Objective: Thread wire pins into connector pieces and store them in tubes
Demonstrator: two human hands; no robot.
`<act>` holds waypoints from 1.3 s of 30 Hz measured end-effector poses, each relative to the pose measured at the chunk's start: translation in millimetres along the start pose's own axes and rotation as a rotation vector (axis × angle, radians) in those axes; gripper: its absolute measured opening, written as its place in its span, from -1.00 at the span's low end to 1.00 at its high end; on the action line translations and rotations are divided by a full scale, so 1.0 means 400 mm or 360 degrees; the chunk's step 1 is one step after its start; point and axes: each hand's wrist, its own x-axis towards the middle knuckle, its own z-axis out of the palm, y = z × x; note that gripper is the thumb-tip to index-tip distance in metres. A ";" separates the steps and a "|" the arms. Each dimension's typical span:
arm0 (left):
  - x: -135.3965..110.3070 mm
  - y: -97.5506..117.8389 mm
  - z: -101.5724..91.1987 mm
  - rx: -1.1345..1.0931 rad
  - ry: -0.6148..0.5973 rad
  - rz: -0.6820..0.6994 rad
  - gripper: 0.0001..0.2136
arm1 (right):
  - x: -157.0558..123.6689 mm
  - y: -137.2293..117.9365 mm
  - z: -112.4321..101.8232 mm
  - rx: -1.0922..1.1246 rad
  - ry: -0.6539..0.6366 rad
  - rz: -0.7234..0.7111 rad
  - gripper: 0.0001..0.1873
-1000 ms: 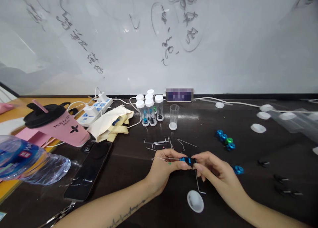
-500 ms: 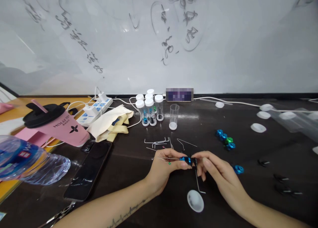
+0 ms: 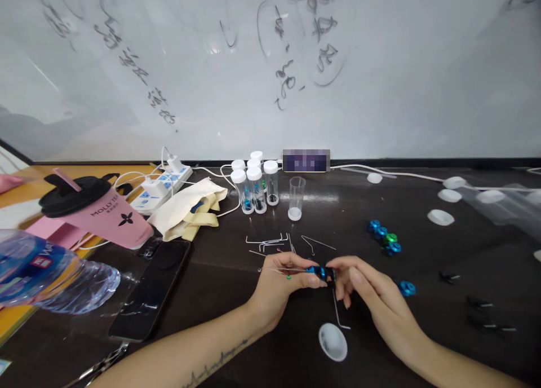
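Observation:
Both of my hands meet over the dark table near its front middle. My left hand (image 3: pixel 281 281) pinches a thin metal rod (image 3: pixel 279 270) that carries a small blue and black part (image 3: pixel 320 273) at its right end. My right hand (image 3: pixel 367 289) is closed around the black end of that part with thumb and fingertips. A thin L-shaped hex key (image 3: pixel 339 314) lies just below my right hand, and a white cap (image 3: pixel 333 342) rests nearer to me.
Several hex keys (image 3: pixel 270 243) lie beyond my hands, with capped vials (image 3: pixel 254 185) and an open vial (image 3: pixel 296 198) behind them. Blue and green nuts (image 3: pixel 384 237) sit right, another blue one (image 3: pixel 406 288) by my wrist. A phone (image 3: pixel 154 286), pink cup (image 3: pixel 91 210), water bottle (image 3: pixel 46 272) lie left.
My right fingers have shifted slightly around the black end of the part. The left hand and the rod have stayed in place.

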 end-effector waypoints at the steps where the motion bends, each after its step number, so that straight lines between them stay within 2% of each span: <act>1: 0.000 0.000 0.000 0.0003 0.0003 -0.0001 -0.82 | 0.000 0.000 0.000 -0.0003 0.0000 0.0003 -0.67; 20: 0.001 0.000 0.000 -0.0003 0.0019 -0.0005 -0.82 | -0.006 -0.001 0.003 0.0026 0.0032 -0.0016 -0.68; 25: -0.002 0.000 0.000 -0.0010 0.0016 0.0005 -0.82 | -0.008 -0.005 0.000 -0.0042 -0.0013 -0.0036 -0.72; 39: -0.002 0.006 0.003 -0.0018 0.0006 -0.0002 -0.83 | -0.004 -0.002 0.002 0.0024 -0.0002 -0.0015 -0.69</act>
